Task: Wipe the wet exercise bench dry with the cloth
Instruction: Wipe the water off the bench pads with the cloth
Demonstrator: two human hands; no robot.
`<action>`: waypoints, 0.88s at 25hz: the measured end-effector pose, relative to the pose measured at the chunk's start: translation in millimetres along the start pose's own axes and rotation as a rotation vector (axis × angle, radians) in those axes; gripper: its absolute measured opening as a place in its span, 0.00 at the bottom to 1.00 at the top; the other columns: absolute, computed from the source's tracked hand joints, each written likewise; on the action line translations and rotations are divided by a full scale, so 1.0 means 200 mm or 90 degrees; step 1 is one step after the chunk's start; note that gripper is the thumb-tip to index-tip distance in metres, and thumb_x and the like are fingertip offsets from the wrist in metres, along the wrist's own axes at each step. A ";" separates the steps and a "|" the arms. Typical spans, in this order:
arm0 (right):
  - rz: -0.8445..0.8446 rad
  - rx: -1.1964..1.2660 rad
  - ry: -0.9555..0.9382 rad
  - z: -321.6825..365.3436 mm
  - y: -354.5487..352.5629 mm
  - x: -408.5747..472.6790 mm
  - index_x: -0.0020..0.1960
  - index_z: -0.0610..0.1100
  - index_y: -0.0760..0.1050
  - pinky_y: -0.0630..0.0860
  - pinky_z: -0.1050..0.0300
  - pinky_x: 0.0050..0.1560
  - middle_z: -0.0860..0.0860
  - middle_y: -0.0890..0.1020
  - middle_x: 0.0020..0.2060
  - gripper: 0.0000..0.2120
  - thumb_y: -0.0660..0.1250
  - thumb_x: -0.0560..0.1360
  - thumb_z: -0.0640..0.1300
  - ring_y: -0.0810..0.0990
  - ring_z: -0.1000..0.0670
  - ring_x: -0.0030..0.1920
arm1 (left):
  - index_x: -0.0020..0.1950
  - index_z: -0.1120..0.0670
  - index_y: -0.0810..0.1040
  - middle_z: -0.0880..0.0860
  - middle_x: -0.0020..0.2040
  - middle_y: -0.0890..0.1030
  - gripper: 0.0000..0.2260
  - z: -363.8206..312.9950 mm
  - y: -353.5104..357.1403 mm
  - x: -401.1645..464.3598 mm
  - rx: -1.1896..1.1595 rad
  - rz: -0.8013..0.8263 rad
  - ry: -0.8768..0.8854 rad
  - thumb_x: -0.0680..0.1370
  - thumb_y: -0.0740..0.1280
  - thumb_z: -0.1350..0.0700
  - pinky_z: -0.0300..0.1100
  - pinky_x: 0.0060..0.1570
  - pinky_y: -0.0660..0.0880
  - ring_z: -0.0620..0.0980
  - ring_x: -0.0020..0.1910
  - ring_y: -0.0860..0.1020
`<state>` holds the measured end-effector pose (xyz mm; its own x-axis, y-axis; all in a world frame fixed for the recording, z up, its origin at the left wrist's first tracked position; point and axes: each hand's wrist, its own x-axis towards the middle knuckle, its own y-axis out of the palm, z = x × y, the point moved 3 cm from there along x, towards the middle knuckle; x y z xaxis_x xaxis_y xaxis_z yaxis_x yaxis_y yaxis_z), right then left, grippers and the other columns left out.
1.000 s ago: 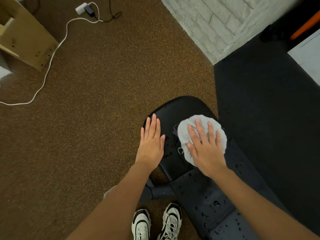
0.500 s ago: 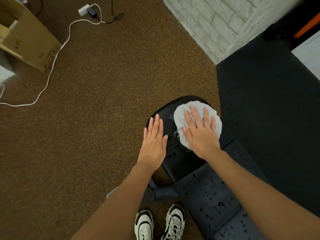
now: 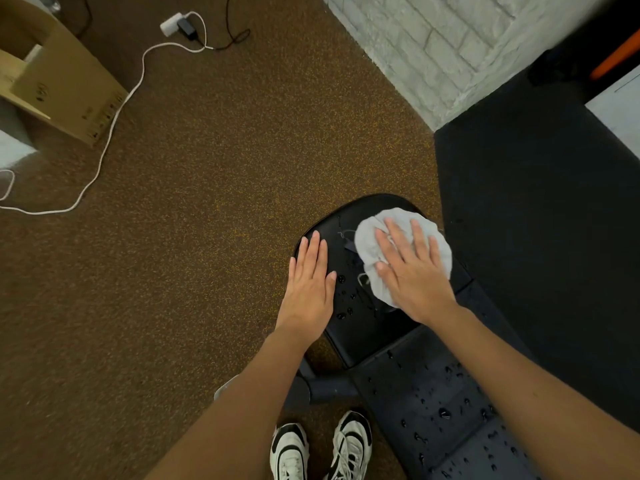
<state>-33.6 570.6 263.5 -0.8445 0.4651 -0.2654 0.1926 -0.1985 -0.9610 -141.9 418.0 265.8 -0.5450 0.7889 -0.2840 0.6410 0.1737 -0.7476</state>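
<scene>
One exercise bench under both hands; one cloth beneath the right hand; two hands, left hand beside it; two shoes near the forearms; one cardboard box, one white cable, well beyond the left hand.

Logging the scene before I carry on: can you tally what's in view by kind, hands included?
Hands: 2, left hand flat on the bench, right hand pressing the cloth
Cloth: 1
Exercise bench: 1
Shoes: 2
Cardboard box: 1
White cable: 1
Black charger: 1
Total: 9
</scene>
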 end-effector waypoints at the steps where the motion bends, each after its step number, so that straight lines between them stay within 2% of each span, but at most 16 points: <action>1: 0.007 -0.006 0.017 -0.02 0.00 0.00 0.77 0.49 0.54 0.54 0.36 0.72 0.50 0.53 0.77 0.31 0.33 0.79 0.59 0.49 0.39 0.76 | 0.75 0.51 0.38 0.46 0.77 0.35 0.23 0.00 0.00 0.00 -0.003 -0.001 0.001 0.84 0.45 0.51 0.37 0.70 0.30 0.41 0.73 0.31; 4: 0.001 0.037 0.153 0.01 -0.02 0.14 0.78 0.51 0.45 0.43 0.37 0.73 0.53 0.45 0.77 0.29 0.36 0.79 0.59 0.41 0.40 0.76 | 0.76 0.52 0.38 0.46 0.77 0.35 0.23 0.00 0.01 -0.01 -0.010 -0.009 -0.002 0.83 0.45 0.51 0.37 0.70 0.30 0.41 0.73 0.31; 7: 0.014 0.072 0.150 0.16 -0.04 0.27 0.77 0.51 0.41 0.37 0.39 0.73 0.54 0.40 0.77 0.26 0.40 0.81 0.56 0.37 0.40 0.75 | 0.76 0.52 0.38 0.45 0.77 0.36 0.24 0.00 0.00 -0.01 -0.029 -0.013 -0.007 0.83 0.45 0.51 0.36 0.69 0.30 0.39 0.73 0.32; 9: -0.002 0.037 0.055 0.22 -0.02 0.21 0.78 0.50 0.46 0.41 0.39 0.73 0.52 0.45 0.78 0.26 0.40 0.81 0.56 0.40 0.39 0.76 | 0.75 0.50 0.37 0.44 0.76 0.37 0.23 0.00 -0.01 -0.01 -0.056 -0.016 -0.016 0.83 0.45 0.50 0.34 0.69 0.30 0.38 0.73 0.32; 12: -0.017 -0.007 -0.070 0.15 0.02 0.01 0.76 0.50 0.56 0.51 0.37 0.72 0.50 0.56 0.77 0.27 0.42 0.80 0.57 0.51 0.39 0.76 | 0.74 0.48 0.35 0.44 0.76 0.36 0.23 -0.03 -0.02 -0.01 -0.069 -0.008 -0.034 0.83 0.44 0.49 0.32 0.68 0.29 0.36 0.72 0.32; 14: -0.003 -0.004 -0.028 0.04 0.02 0.01 0.76 0.51 0.54 0.52 0.36 0.72 0.51 0.54 0.77 0.27 0.41 0.80 0.58 0.50 0.39 0.76 | 0.74 0.49 0.35 0.44 0.77 0.36 0.23 -0.03 -0.01 -0.02 -0.059 -0.007 -0.043 0.83 0.43 0.49 0.32 0.68 0.30 0.37 0.72 0.32; 17: 0.031 0.035 0.114 0.07 -0.02 0.11 0.77 0.52 0.42 0.39 0.38 0.73 0.53 0.41 0.77 0.28 0.39 0.80 0.58 0.36 0.40 0.75 | 0.75 0.50 0.36 0.45 0.77 0.37 0.24 -0.04 -0.01 -0.01 -0.076 -0.007 -0.055 0.83 0.43 0.48 0.36 0.71 0.31 0.37 0.73 0.33; 19: 0.056 0.069 0.068 0.19 -0.04 0.13 0.77 0.52 0.40 0.35 0.39 0.73 0.54 0.37 0.76 0.29 0.36 0.78 0.59 0.33 0.41 0.75 | 0.76 0.50 0.39 0.46 0.78 0.39 0.24 -0.06 -0.02 -0.01 -0.112 -0.027 -0.082 0.82 0.43 0.47 0.42 0.73 0.35 0.38 0.73 0.35; 21: 0.051 0.128 -0.032 0.22 -0.05 0.07 0.77 0.53 0.46 0.42 0.40 0.75 0.53 0.42 0.77 0.32 0.33 0.75 0.60 0.36 0.43 0.76 | 0.77 0.51 0.43 0.48 0.78 0.41 0.25 -0.10 -0.05 0.00 -0.114 -0.096 -0.096 0.82 0.41 0.45 0.46 0.74 0.37 0.42 0.74 0.36; 22: 0.028 0.181 -0.039 0.18 -0.07 0.02 0.77 0.53 0.51 0.48 0.42 0.75 0.52 0.46 0.78 0.31 0.36 0.76 0.59 0.40 0.44 0.77 | 0.77 0.52 0.45 0.49 0.78 0.42 0.25 -0.14 -0.07 0.00 -0.085 -0.132 -0.088 0.82 0.40 0.44 0.47 0.74 0.37 0.44 0.75 0.36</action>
<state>-58.1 545.1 278.0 -0.8687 0.3998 -0.2925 0.0891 -0.4547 -0.8862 -135.1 432.2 292.3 -0.7345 0.6422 -0.2193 0.5689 0.4065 -0.7149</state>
